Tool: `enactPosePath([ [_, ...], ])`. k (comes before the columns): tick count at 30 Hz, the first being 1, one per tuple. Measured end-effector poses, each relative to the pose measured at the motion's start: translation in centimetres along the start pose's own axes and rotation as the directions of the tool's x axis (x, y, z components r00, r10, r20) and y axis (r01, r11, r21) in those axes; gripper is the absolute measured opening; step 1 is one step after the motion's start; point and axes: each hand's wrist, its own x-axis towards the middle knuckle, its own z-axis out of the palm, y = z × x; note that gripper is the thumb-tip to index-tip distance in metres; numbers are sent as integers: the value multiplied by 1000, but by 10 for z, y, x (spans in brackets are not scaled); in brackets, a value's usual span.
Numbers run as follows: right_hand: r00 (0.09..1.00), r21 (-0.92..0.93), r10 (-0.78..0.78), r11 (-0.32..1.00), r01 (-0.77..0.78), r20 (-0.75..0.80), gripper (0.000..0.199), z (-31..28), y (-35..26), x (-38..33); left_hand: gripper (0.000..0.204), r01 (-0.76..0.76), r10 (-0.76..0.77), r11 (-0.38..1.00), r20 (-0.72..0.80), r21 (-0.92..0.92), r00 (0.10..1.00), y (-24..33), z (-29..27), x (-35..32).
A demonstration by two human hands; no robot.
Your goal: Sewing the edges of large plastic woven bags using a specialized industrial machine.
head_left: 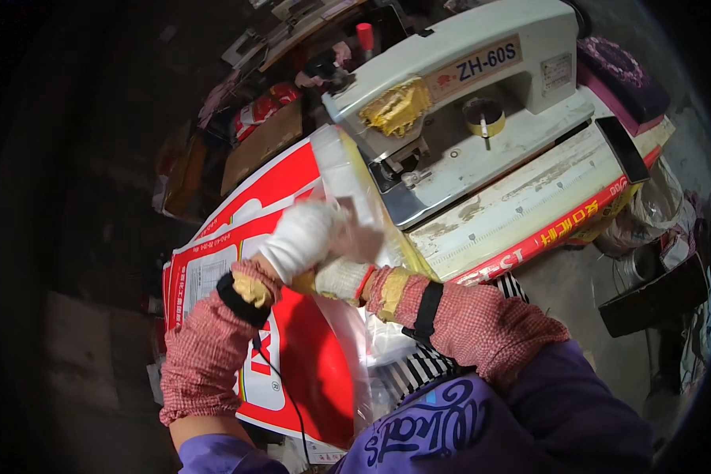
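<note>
Both gloved hands, the left hand [302, 237] and right hand [344, 276], had fingers closed on the clear liner edge at the mouth of the red-and-white sack [292, 347], which lay just short of the sewing machine [458, 87], apparently not yet stitched.
</note>
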Motion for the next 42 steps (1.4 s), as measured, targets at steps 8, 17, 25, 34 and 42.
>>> enactPosePath([
  [8,998,-100,-22,995,27,58,55,-8,-1,-11,13,401,-266,846,-373,352,889,-34,21,43],
  [17,829,-361,-360,772,522,429,37,47,14,-17,16,477,-411,790,-243,386,878,-65,-7,78],
  [25,935,18,-208,977,212,288,33,72,40,-106,19,408,-300,816,-303,410,904,-106,-144,50],
  [34,787,492,320,870,-24,-528,33,-48,31,-173,22,454,-347,821,-331,345,878,-81,-150,15],
  [42,798,-118,285,908,-402,-531,74,-92,-6,-172,20,453,-359,815,-298,361,884,-62,-145,29],
])
